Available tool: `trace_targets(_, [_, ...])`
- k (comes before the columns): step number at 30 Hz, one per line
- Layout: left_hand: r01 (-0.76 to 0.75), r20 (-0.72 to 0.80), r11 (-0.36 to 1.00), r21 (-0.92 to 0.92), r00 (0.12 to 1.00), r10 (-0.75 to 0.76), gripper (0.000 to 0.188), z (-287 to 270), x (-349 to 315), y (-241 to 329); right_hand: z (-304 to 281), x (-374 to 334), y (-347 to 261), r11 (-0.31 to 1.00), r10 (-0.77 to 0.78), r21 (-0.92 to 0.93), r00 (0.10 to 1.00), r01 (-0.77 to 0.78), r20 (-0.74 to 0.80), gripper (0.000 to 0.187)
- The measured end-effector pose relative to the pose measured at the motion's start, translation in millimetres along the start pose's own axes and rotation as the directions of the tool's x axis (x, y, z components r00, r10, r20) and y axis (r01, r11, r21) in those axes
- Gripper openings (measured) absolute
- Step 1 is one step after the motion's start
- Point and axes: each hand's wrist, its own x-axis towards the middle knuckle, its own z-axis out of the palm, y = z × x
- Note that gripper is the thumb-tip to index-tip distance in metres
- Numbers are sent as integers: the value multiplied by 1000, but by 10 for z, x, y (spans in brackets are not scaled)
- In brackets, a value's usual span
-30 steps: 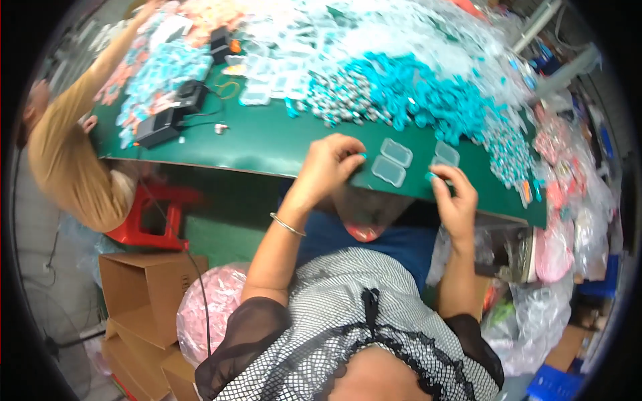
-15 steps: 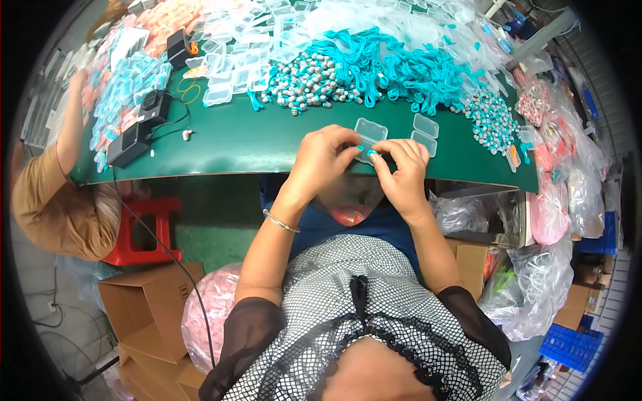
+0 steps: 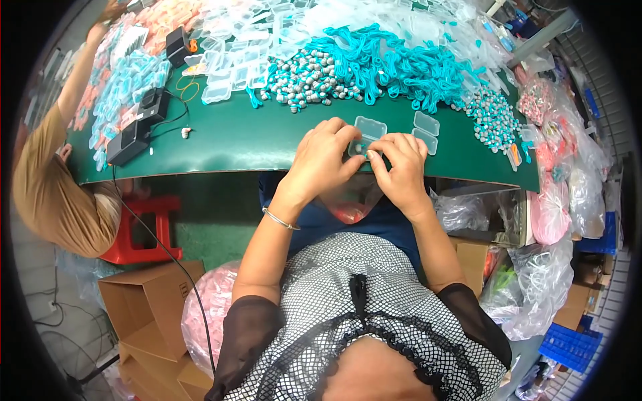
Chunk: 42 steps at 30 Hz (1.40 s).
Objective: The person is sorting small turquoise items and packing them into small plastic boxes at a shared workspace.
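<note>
Head view: left fingers (image 3: 344,136) parted at clear box (image 3: 371,127); right fingers (image 3: 396,150), grip unclear

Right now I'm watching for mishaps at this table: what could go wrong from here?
The small teal piece at the right hand might slip. The open clear plastic box lies near the front edge of the green table; a bump could knock it off. The long black cable hanging at the left could get snagged.

We are covering part of the clear case (image 3: 370,127) with our left hand (image 3: 319,159) and right hand (image 3: 403,175), and are finding the teal piece (image 3: 367,156) too small to identify.
</note>
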Motion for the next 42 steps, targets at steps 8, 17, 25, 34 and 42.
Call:
trace_targets(8, [-22, 56, 997, 69, 998, 18, 50, -36, -20, -14, -31, 297, 217, 998, -3, 69, 1000, 3, 4, 6])
trace_targets(17, [26, -9, 996, 87, 1000, -25, 46, -55, -103, -72, 417, 929, 528, 975, 98, -196, 994, -105, -48, 22])
trace_targets(25, [-7, -82, 1000, -19, 997, 5, 48, -18, -131, -182, 152, 853, 481, 962, 247, 133, 967, -238, -61, 24])
trace_targets(34, [16, -87, 999, -40, 996, -20, 49, 4, -133, -196, -150, 366, 216, 936, -104, 352, 968, 17, 230, 14])
trace_targets(42, [38, -79, 998, -42, 996, -42, 48, 5, -119, -201, -11, 353, 230, 943, -307, 197, 928, 267, 212, 17])
